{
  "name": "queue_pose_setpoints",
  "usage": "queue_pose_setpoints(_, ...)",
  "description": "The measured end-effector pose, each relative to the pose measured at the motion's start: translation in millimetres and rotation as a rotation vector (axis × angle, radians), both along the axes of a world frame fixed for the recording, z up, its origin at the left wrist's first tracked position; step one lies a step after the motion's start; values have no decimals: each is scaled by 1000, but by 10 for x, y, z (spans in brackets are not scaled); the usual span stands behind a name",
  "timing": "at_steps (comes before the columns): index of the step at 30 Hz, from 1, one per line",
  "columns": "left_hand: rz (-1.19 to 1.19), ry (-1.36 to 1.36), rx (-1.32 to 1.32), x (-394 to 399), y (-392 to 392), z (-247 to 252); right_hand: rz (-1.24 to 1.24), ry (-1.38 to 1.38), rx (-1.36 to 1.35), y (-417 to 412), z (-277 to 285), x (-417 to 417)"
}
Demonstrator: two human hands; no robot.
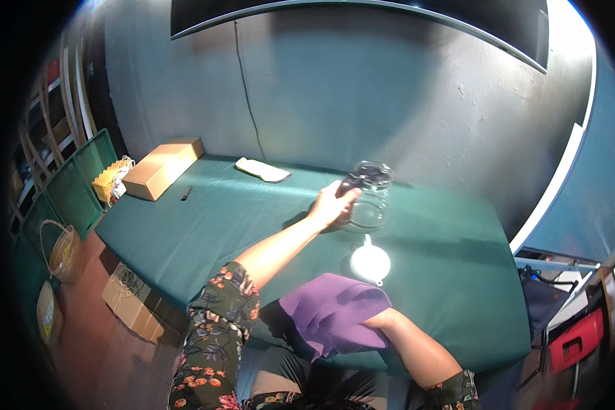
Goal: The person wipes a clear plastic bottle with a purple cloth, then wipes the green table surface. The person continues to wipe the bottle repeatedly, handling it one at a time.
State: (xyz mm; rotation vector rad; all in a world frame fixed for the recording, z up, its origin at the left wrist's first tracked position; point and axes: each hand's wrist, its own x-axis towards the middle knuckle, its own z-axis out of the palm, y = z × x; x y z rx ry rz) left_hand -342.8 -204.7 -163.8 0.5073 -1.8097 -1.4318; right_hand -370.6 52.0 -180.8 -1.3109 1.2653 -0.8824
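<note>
My left hand [333,205] grips the dark handle of a clear glass jug [370,205] near the back of the table with a green cloth [441,287]. A purple cloth [333,312] drapes over my right hand [382,320] at the front edge; the fingers are mostly hidden under its folds. Between the jug and the purple cloth lies a white funnel [370,262], its narrow end toward the jug and a small loop toward me.
A cardboard box [163,166], a small dark object [186,193] and a folded pale cloth [262,170] lie along the table's back left. Wicker baskets [66,253] and an open carton [133,307] stand left below. A red plastic object [576,341] is at right. The wall [338,102] rises behind the table.
</note>
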Motion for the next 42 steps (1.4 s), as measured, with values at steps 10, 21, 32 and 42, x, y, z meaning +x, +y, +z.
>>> queue_pose_setpoints(10, 236, -104, -669, 552, -254, -422, -33, 102, -111, -29, -119, -32)
queue_pose_setpoints(21, 664, -697, -682, 898, -1930, -522, -44, 236, -97, 1, -338, -167)
queue_pose_setpoints(32, 870, -703, -539, 772, -2694, -729, -96, 136, -61, 23, -425, -265)
queue_pose_setpoints(42, 1117, 241, -484, 952, -1876, 365, -44, 120, -126, -46, -358, -200)
